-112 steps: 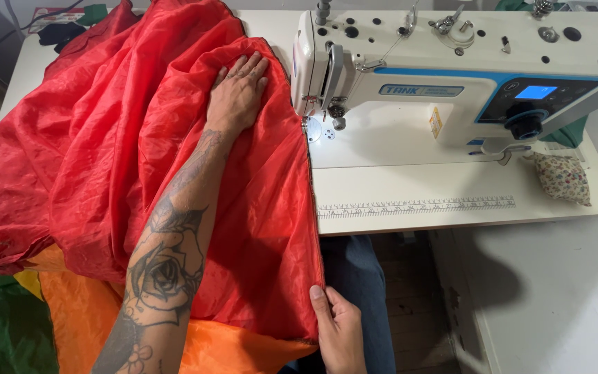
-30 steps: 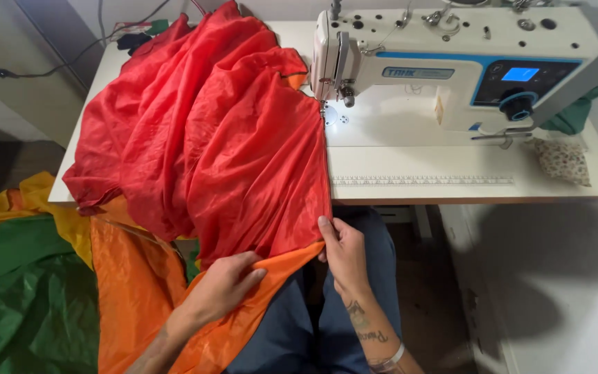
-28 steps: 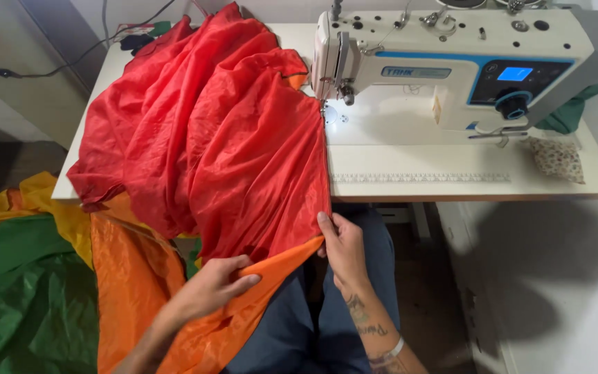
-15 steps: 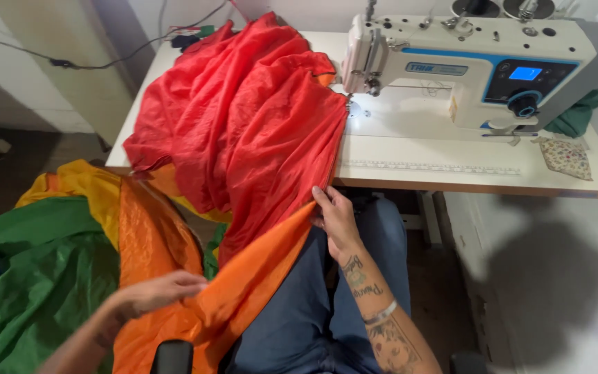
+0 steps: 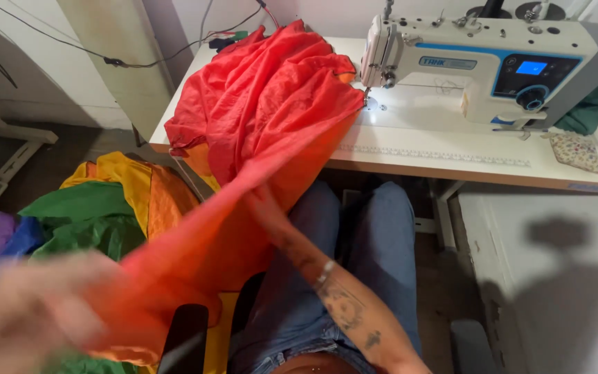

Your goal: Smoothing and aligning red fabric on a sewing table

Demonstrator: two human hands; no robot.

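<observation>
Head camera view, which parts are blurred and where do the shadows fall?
Head view: the left hand is a motion-blurred smear at lower left, and the right hand and orange fabric are streaked too; the sewing machine and red fabric stay sharp; soft dark shadows fall on the grey surface at right.

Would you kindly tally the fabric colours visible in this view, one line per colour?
Red fabric on the table: 1
Orange fabric: 1
Yellow fabric: 1
Green fabric on the floor: 1
Dark green cloth behind the sewing machine: 1
Blue-purple fabric: 1
Total: 6
</observation>
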